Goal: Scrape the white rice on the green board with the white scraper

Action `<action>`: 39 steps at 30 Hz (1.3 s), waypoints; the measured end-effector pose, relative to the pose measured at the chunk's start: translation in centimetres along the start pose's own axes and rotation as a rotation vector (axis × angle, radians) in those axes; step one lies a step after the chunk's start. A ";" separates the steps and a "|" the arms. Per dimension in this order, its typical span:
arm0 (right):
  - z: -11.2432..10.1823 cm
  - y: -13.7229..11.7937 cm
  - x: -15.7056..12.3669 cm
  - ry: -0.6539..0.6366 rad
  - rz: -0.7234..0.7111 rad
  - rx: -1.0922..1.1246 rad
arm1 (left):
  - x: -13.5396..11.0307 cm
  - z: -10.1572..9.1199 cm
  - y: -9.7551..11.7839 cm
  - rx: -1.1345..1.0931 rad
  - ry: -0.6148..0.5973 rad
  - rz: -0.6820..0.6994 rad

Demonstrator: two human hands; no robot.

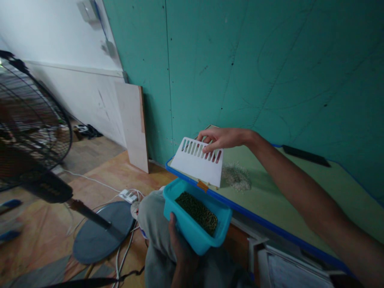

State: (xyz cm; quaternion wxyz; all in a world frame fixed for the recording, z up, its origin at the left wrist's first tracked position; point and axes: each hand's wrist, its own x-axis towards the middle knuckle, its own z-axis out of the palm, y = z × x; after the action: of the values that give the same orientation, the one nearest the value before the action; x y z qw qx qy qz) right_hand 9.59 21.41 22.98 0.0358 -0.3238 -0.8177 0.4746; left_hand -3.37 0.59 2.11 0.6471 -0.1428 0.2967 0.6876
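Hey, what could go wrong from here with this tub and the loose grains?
If the left hand slips on the blue tub, the green grains might spill. The pale grains lie loose on the table beside the white slotted scraper in the right hand; a careless sweep could scatter them, or push some into the tub.

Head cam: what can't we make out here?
All head view:
Left hand: fingers beyond the thumb, hidden by the turquoise tub.
Right hand: some fingertips, hidden by the slotted white plate.
Mung beans: depth, hidden by their top layer.
Pedestal fan: cut off by the left edge; its lettering is blurred.
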 end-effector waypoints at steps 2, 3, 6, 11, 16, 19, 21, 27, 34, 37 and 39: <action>0.2 -0.1 0.0 -0.009 -0.005 0.008 | 0.2 -0.2 -0.1 -0.011 -0.005 -0.002; 0.2 -0.1 0.0 -0.012 -0.009 0.009 | 0.3 -0.3 -0.1 -0.014 -0.009 0.001; 0.3 -0.2 0.1 -0.013 -0.016 0.013 | 0.3 -0.4 -0.2 -0.016 -0.016 0.011; 0.3 -0.2 0.1 -0.016 -0.019 0.054 | 0.3 -0.5 -0.3 -0.017 -0.032 0.015; 0.3 -0.2 0.1 -0.019 -0.029 0.088 | 0.4 -1.0 -0.3 0.008 -0.115 0.023; 0.3 0.0 0.2 -0.025 -0.037 0.089 | 0.5 -1.1 -0.3 0.019 -0.145 0.015; 0.3 0.0 0.2 -0.029 -0.037 0.077 | 0.5 -1.2 -0.3 -0.017 -0.122 0.018; 0.5 -0.4 0.2 -0.031 -0.026 0.022 | 0.9 -1.5 -0.6 -0.066 -0.120 -0.015; 0.7 -0.5 0.2 -0.033 -0.023 0.015 | 0.9 -1.2 -0.6 -0.026 -0.057 0.010; 0.8 -0.5 0.2 -0.044 -0.028 0.029 | 0.7 -1.0 -0.5 -0.041 -0.100 -0.010; 0.9 -0.5 0.2 -0.055 -0.029 0.036 | 0.6 -1.0 -0.4 -0.053 -0.141 -0.017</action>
State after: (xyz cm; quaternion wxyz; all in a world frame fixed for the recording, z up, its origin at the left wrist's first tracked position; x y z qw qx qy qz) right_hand 8.85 20.65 22.81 0.0261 -0.2983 -0.8142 0.4974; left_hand -3.23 0.53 0.90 0.6683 -0.1137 0.2308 0.6980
